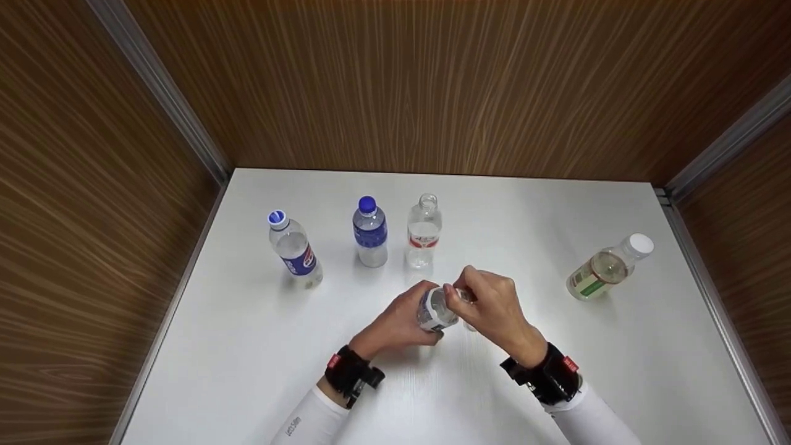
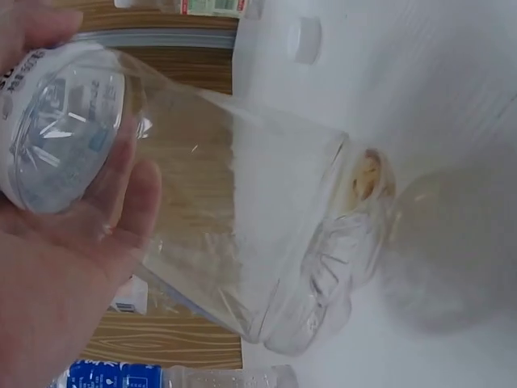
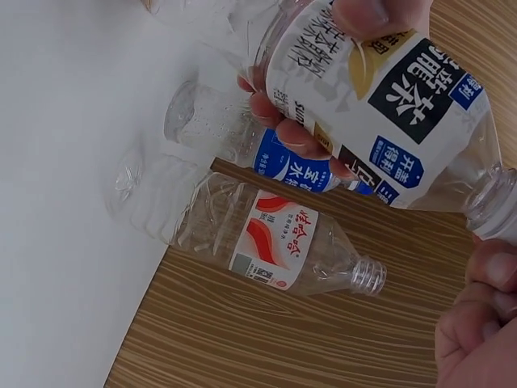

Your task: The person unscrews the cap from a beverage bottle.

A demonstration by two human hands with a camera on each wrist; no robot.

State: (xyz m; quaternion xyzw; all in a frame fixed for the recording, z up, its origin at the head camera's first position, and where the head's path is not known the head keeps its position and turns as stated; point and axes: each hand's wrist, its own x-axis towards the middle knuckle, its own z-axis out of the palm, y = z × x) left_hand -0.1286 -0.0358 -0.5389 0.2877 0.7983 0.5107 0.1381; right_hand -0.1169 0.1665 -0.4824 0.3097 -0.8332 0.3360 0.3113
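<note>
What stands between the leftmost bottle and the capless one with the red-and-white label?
In the head view, a blue-capped bottle stands between the leftmost bottle and the capless bottle.

The head view looks from above the near side of the table (image 1: 228, 364), forward and down, far enough back to take in the tabletop, the far wall (image 1: 401, 86) and parts of both side walls (image 1: 93, 204). The left wrist view sits close to the left hand (image 1: 398, 318), faces the far wall and is turned sideways, the held bottle (image 1: 440, 309) filling much of it. The right wrist view, also sideways, looks from beside the right hand (image 1: 494, 303) toward that wall. All three share the held bottle; the head and right wrist views also share the red-labelled bottle (image 3: 275, 238) beyond.
</note>
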